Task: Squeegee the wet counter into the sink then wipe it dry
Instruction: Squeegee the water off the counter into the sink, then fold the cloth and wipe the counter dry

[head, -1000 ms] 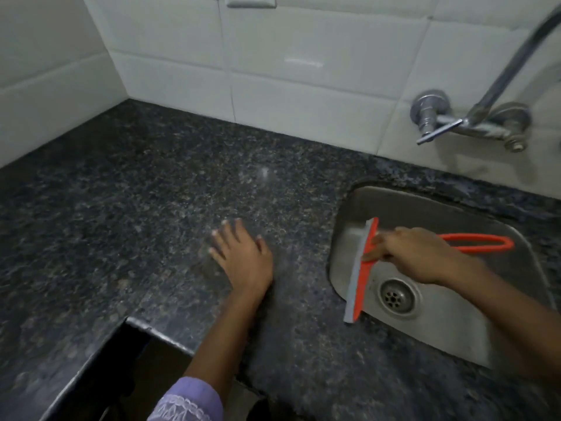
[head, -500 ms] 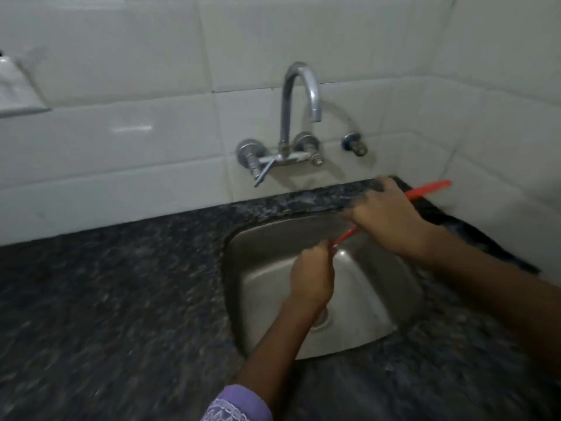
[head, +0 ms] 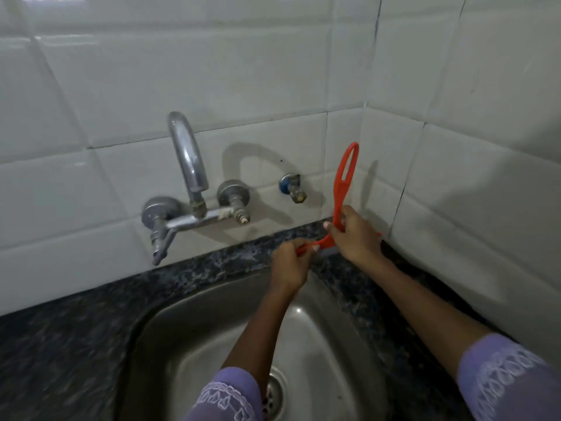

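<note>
An orange squeegee (head: 344,180) stands with its looped handle pointing up against the white tiles, above the back right corner of the dark speckled counter (head: 212,265). My right hand (head: 358,235) grips its lower handle. My left hand (head: 288,262) holds one end of the blade, which is mostly hidden behind both hands. Both hands hover past the far rim of the steel sink (head: 188,329), whose drain (head: 274,390) shows between my forearms.
A chrome wall tap (head: 188,165) with a lever handle (head: 161,238) juts out over the sink's back left. A small blue-collared valve (head: 293,186) sits on the tiles beside the squeegee. Tiled walls close in at the back and right.
The squeegee has risen from the sink to the back right corner and turned upright. My left hand left the counter and took hold of the blade. The view swung right.
</note>
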